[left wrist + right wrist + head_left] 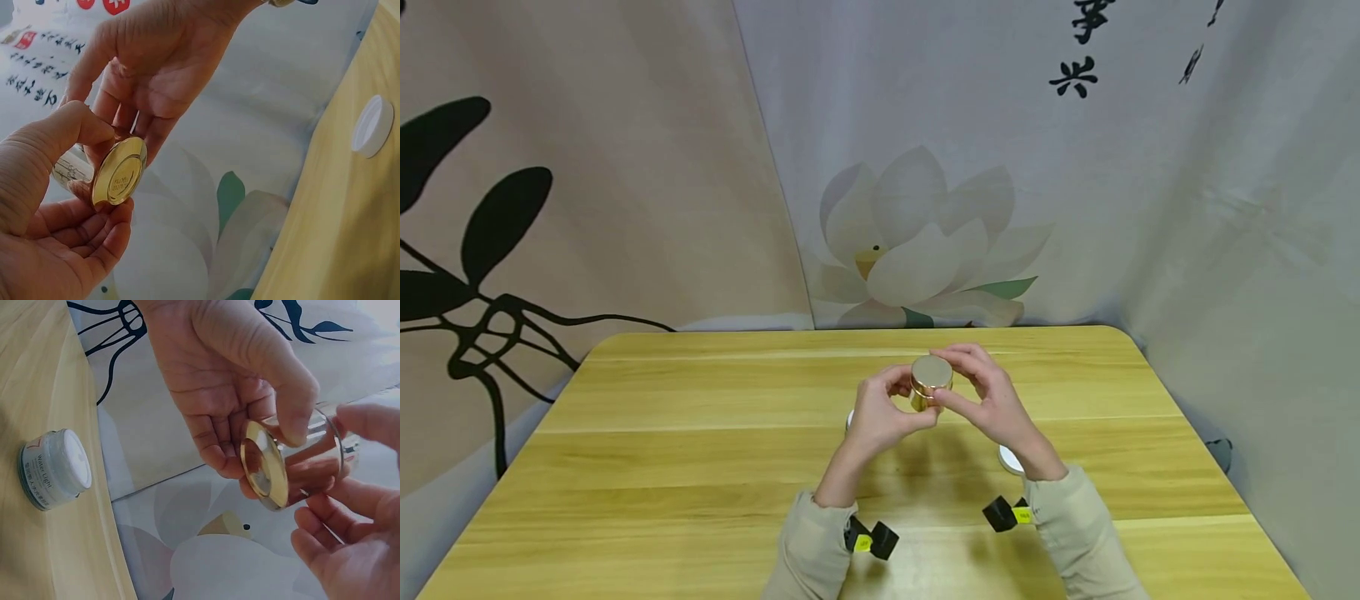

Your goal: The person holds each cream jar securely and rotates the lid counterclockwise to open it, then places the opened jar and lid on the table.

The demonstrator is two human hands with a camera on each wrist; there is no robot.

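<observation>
Both hands hold a small shiny gold cosmetic jar (931, 375) above the table, its flat round top facing up. My left hand (883, 412) grips its lower part between thumb and fingers; in the right wrist view this hand (231, 381) comes from above, the thumb along the mirrored side. My right hand (992, 400) pinches the upper rim with thumb and fingertips. Printed marks show on the jar's gold base (120, 175) in the left wrist view. Whether the top is loose from the body cannot be told.
On the wooden table (700, 483), a glass jar labelled "Water Light" (53, 472) stands uncapped, with white at its mouth. A white round lid (373, 127) lies to the right, partly hidden by my right wrist in the head view. Printed curtains (925, 100) hang behind the table.
</observation>
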